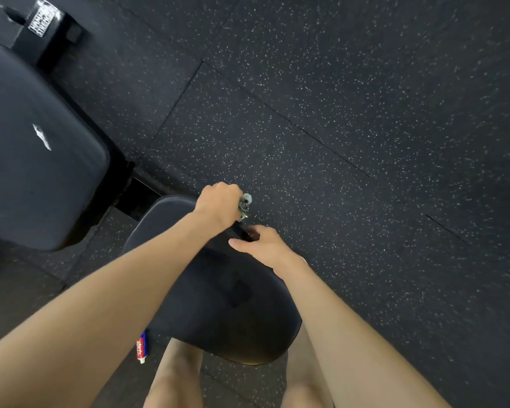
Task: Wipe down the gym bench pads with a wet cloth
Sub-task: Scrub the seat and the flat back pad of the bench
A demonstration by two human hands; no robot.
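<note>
Now the left hand (218, 201) clenches the cloth (243, 205) over the seat pad (218, 304) edge; the right hand (262, 245) rests alongside, grip unclear. The cloth looks soft and limp: bunch it in the palm.

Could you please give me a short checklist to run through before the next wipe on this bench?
1. Left hand has a grip: ok, it holds a small speckled item.
2. That item is the cloth: cannot tell.
3. Cloth is wet: cannot tell.
4. Right hand steadies the seat pad: ok, it rests at the pad's far edge.
5. Red-and-white tube is off the pad top: ok, it sits beside the pad's left edge.
6. Back pad already wiped: cannot tell.
</note>
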